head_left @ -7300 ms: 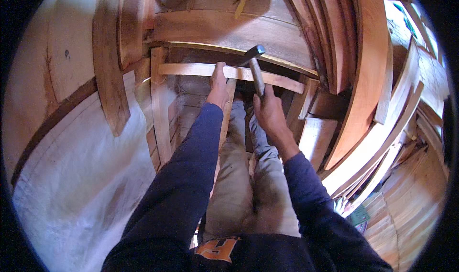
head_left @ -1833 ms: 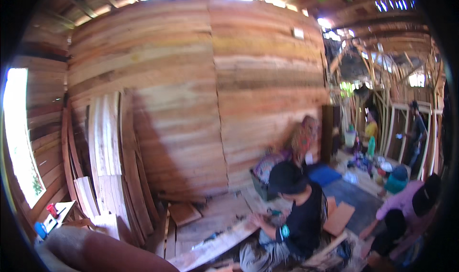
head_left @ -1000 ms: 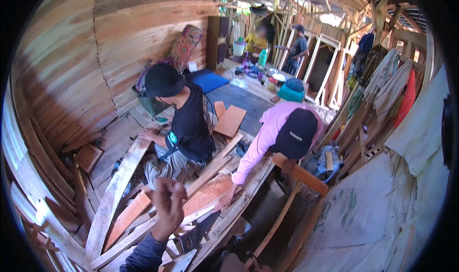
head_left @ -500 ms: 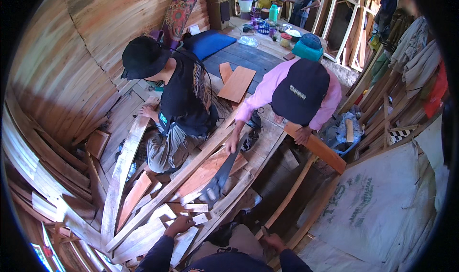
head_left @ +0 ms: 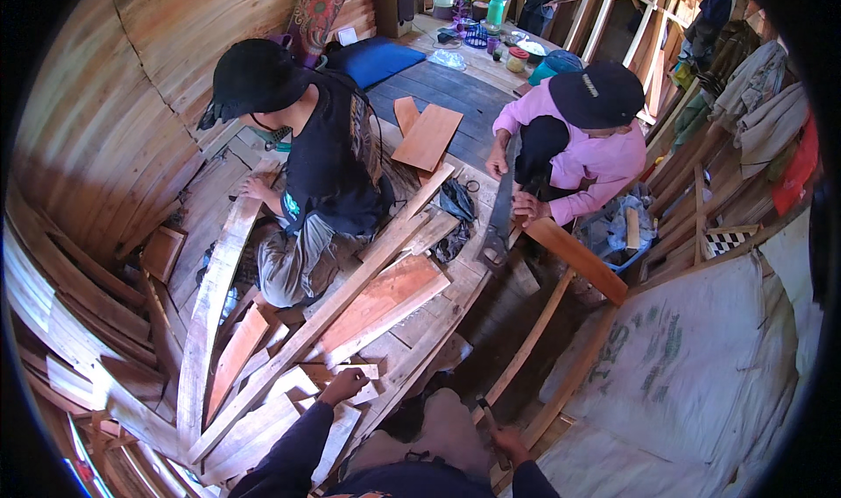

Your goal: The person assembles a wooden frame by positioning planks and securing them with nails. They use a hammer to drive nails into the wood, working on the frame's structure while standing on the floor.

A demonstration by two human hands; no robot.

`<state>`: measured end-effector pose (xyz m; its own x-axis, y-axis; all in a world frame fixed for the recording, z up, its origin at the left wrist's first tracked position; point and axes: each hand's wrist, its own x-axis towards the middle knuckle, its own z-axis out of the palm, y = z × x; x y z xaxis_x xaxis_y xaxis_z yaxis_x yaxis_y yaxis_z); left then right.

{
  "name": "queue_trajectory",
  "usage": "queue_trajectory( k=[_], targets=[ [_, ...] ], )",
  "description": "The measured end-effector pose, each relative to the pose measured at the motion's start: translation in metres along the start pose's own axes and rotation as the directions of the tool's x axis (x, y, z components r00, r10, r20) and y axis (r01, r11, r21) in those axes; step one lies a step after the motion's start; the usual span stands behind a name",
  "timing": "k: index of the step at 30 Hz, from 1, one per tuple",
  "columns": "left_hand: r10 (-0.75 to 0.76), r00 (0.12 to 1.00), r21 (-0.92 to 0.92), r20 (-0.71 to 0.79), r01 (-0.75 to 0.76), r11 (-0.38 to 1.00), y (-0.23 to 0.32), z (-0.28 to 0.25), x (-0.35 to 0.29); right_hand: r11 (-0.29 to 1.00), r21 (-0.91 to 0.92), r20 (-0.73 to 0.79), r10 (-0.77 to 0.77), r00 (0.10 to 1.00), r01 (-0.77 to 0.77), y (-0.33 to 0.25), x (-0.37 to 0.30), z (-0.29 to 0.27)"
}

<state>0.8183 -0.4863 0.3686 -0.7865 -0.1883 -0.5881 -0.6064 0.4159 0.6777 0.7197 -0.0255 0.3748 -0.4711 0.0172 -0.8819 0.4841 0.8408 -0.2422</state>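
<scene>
My left hand [head_left: 344, 386] is closed over the pile of short wood offcuts [head_left: 363, 371]; whatever its fingers hold, if anything, is too small to name. My right hand [head_left: 508, 444] grips a slim tool with a dark, metallic-looking end [head_left: 485, 409], beside my knee. Its exact kind does not show. Ahead on the right, a co-worker in a pink shirt [head_left: 591, 161] holds a handsaw [head_left: 500, 213] upright, its handle end low. To the left, another person in black [head_left: 328, 161] bends over a long pale plank [head_left: 215, 323], a hand on its far end.
A long narrow beam [head_left: 324, 323] runs diagonally past my left hand. Reddish boards [head_left: 385, 301] lie beyond it. On the right, a reddish plank [head_left: 578, 261] meets a wooden frame next to a white printed sheet [head_left: 648, 384]. A blue cushion [head_left: 372, 62] and kitchenware stand farther back.
The pink-shirted co-worker has straightened up and drawn the handsaw away from the boards, far and right. My left hand has shifted slightly up and right; my right hand still grips its tool.
</scene>
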Motion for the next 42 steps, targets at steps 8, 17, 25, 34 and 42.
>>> queue_trajectory(
  k=[8,17,25,34,42],
  targets=[
    [0.133,0.982,0.039,-0.137,-0.129,0.991,0.067,0.008,0.189,0.998,0.043,0.069,0.053,0.996,-0.056,0.008,0.056,-0.005],
    [0.311,0.83,0.153,-0.463,-0.271,0.95,0.178,-0.015,0.51,0.991,-0.006,0.261,0.128,0.957,-0.131,-0.06,0.125,-0.062],
    [0.312,0.839,0.26,-0.446,-0.212,0.942,0.228,-0.039,0.662,0.944,-0.079,0.479,0.319,0.818,-0.321,-0.09,0.151,-0.116],
    [0.423,0.894,0.58,-0.144,-0.27,0.769,0.205,-0.039,0.66,0.926,0.023,0.342,0.346,0.873,-0.376,-0.018,0.18,-0.082],
    [0.376,0.925,0.587,-0.052,-0.276,0.761,0.247,-0.024,0.663,0.992,0.002,0.21,0.121,0.97,-0.124,-0.012,0.189,-0.082]
  ],
)
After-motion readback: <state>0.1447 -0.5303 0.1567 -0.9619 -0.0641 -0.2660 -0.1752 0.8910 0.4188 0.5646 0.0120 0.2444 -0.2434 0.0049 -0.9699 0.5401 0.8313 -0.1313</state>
